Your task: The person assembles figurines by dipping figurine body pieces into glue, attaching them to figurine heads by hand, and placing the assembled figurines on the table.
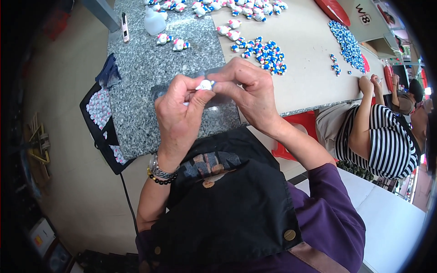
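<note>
My left hand (178, 111) pinches a small white toy figure piece (206, 85) between thumb and fingertips. My right hand (249, 93) closes on its other side, where a bit of blue shows at the fingertips; how far the blue goes is hidden. Both hands are raised over a shiny grey plate (157, 91) on the granite tabletop (136, 77). Beyond my right hand is a pile of small blue and white figure bodies (269, 55). Two larger white, pink and blue figures (180, 44) lie on the granite past my left hand.
At the far edge stands a translucent bottle (154, 21) near a slim knife-like tool (124, 27). Many finished-looking figures (248, 9) spread behind. A dark cloth (108, 73) and a black tray (93, 123) of pale pieces sit left. A co-worker in stripes (382, 141) works at right, by more blue pieces (347, 43).
</note>
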A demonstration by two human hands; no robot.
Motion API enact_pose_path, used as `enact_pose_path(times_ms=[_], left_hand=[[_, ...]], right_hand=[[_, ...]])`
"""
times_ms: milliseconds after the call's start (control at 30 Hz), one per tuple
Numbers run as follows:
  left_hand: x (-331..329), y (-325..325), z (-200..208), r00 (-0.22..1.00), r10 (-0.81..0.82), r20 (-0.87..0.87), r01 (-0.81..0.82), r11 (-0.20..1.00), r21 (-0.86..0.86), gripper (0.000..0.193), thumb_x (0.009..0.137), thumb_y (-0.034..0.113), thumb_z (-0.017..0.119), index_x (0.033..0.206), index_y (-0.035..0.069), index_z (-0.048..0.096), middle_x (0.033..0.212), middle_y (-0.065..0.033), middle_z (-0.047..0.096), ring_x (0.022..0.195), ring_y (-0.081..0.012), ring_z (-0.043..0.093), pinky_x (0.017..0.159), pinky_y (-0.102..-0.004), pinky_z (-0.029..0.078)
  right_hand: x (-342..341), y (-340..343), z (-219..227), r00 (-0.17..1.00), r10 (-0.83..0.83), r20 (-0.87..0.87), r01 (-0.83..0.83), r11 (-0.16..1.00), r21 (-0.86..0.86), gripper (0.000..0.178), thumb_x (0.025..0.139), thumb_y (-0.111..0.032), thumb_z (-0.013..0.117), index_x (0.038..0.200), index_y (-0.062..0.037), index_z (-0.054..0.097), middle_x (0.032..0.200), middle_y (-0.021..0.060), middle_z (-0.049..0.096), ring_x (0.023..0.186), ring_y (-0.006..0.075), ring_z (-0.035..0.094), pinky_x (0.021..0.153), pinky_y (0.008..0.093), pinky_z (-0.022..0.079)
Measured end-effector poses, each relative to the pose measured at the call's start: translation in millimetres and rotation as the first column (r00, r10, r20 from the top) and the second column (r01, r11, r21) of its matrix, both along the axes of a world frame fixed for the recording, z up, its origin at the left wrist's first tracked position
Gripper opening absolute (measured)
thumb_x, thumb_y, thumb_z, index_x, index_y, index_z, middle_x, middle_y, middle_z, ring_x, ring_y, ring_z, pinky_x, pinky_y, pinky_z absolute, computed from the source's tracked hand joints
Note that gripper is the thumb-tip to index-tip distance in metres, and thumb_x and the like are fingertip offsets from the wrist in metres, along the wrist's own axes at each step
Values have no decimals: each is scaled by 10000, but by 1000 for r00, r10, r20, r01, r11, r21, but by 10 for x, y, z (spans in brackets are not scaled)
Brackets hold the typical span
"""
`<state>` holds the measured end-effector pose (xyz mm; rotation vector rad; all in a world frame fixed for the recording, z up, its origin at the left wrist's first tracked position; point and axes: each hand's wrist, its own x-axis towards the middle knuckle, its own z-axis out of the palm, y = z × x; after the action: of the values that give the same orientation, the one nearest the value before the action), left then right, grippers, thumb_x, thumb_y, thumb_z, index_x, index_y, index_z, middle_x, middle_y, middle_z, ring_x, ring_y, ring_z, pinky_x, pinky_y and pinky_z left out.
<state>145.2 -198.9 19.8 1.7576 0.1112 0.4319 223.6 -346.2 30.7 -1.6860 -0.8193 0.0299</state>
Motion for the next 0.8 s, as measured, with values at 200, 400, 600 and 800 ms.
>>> enact_pose_path(times_ms=[200,400,600,800], left_hand=[[349,324,45,988,52,-147,-33,992,125,158,880,133,669,946,-2,622,769,-105,693,692,-140,663,621,-281,498],[607,582,18,976,114,-183,4,837,547,207,844,222,676,912,29,648,779,-163,683,710,-325,672,617,-406,490],[726,697,-29,959,169,-227,44,703,709,279,824,289,689,914,27,660,671,-150,633,638,-323,625,574,-422,441],[516,796,110,932,114,-344,-190,962,-196,340,853,349,699,871,16,634,585,25,527,469,-88,429,438,-256,344]], right_hand=[[423,-50,180,999,-46,3,44,951,-307,311,830,-66,678,1140,-88,686,840,78,657,699,140,607,647,267,476],[862,-79,-73,825,18,565,368,741,-561,204,800,-119,686,997,-66,693,826,101,614,808,272,624,700,384,506],[856,8,-121,762,157,629,427,607,-670,105,766,-106,676,824,-27,638,820,123,604,838,319,601,720,421,499],[741,-148,36,999,-43,-13,32,879,-475,152,919,-27,577,1046,5,654,907,53,675,785,100,622,705,259,516]])
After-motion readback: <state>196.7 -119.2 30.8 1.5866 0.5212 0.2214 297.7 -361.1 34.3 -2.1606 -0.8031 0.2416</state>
